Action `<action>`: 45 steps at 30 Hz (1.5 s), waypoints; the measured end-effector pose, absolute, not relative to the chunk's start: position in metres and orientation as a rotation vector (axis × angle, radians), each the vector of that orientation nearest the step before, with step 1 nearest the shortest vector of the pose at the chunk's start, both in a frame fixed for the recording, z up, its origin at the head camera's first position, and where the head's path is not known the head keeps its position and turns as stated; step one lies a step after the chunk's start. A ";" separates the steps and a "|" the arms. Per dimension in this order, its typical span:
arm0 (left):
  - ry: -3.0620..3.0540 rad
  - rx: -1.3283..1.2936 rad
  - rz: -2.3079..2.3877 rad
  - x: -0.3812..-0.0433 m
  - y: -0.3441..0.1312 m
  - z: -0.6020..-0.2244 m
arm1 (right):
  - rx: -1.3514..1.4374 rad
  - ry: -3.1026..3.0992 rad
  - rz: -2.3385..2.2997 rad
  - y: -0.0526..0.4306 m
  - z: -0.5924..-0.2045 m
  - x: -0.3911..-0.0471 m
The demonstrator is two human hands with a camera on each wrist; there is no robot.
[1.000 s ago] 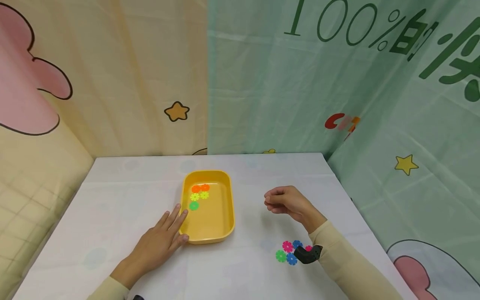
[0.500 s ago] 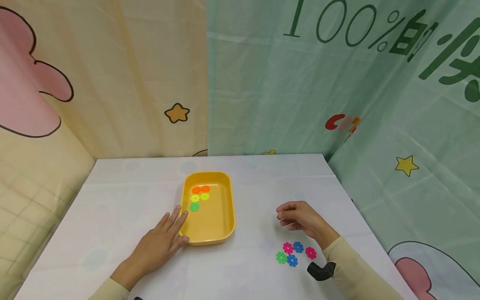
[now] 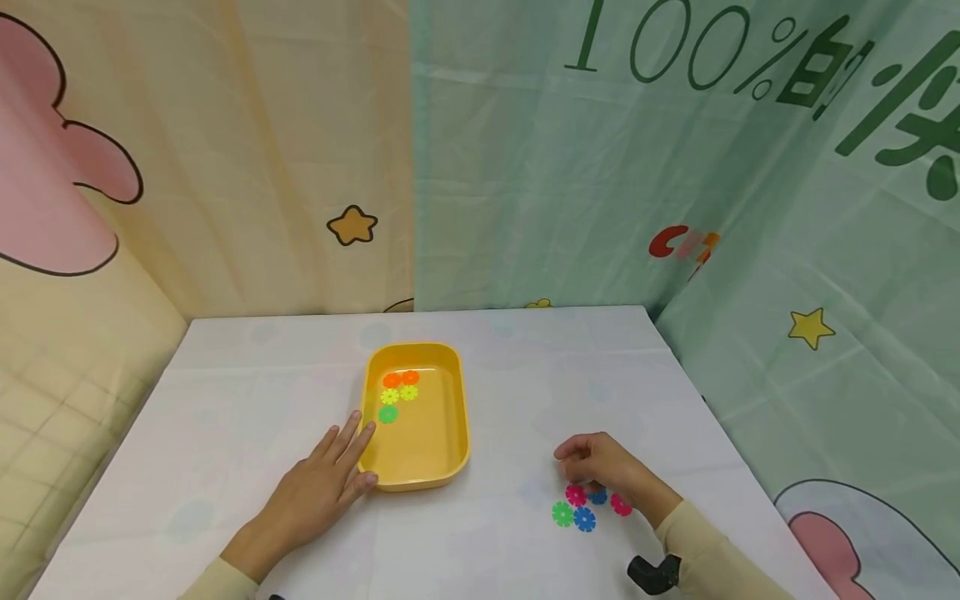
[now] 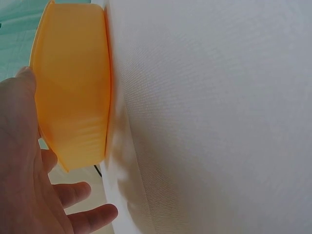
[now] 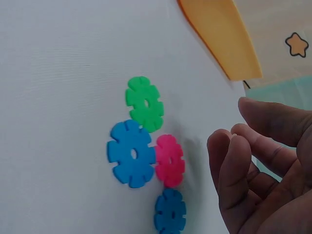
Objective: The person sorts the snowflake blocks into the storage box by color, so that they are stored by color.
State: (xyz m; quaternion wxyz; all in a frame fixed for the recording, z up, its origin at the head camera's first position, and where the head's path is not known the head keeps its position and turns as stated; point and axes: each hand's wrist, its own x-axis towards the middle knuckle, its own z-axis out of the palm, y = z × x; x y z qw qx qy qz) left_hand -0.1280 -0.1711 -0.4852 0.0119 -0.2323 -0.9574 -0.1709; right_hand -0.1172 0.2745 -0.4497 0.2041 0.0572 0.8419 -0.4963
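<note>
My left hand point(image 3: 318, 483) rests its spread, fairly straight fingers on the left side of a yellow tray point(image 3: 429, 437), thumb at the near corner. Inside lie small notched plastic discs: two orange point(image 3: 392, 380), two yellow point(image 3: 390, 397) and a green one point(image 3: 387, 414). My right hand point(image 3: 611, 467) hovers over a loose group of similar discs, its fingers bent and apart, with nothing between thumb and fingertips. That group has a green disc point(image 5: 145, 104), two blue discs point(image 5: 131, 154) and two pink discs point(image 5: 169, 161). One blue disc is partly hidden by the hand in the head view.
The tray and discs lie on a table with a white cloth point(image 3: 247, 400). Printed curtains point(image 3: 525, 167) stand along its back and sides. A black wrist device point(image 3: 654, 575) sits at the right sleeve.
My right hand has moved back from beside the tray, rightward and nearer, to just above the loose discs. My left hand stays at the tray.
</note>
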 end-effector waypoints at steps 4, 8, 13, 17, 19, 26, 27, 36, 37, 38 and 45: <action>-2.975 -0.731 -0.530 -0.128 -0.171 -0.485 | 0.047 2.315 -1.350 0.273 -0.457 -0.111; -2.974 -0.734 -0.525 -0.128 -0.171 -0.485 | -0.045 2.324 -1.271 0.271 -0.461 -0.107; -2.975 -0.734 -0.524 -0.129 -0.171 -0.485 | -0.141 2.459 -1.108 0.268 -0.464 -0.102; -2.969 -0.737 -0.527 -0.129 -0.171 -0.485 | -0.217 2.563 -0.969 0.265 -0.465 -0.098; -2.968 -0.740 -0.525 -0.129 -0.171 -0.484 | -0.252 2.583 -0.928 0.263 -0.465 -0.096; -2.971 -0.740 -0.530 -0.128 -0.171 -0.482 | -0.338 2.605 -0.831 0.260 -0.464 -0.093; -2.972 -0.739 -0.531 -0.128 -0.171 -0.482 | -0.351 2.608 -0.823 0.260 -0.464 -0.092; -2.964 -0.740 -0.519 -0.127 -0.171 -0.480 | -0.408 2.611 -0.823 0.258 -0.461 -0.090; -2.958 -0.741 -0.520 -0.127 -0.171 -0.480 | -0.406 2.609 -0.822 0.258 -0.461 -0.089; -2.951 -0.744 -0.523 -0.127 -0.171 -0.480 | -0.405 2.607 -0.821 0.258 -0.460 -0.089; -2.975 -0.736 -0.531 -0.127 -0.171 -0.482 | -0.376 2.597 -0.819 0.257 -0.459 -0.087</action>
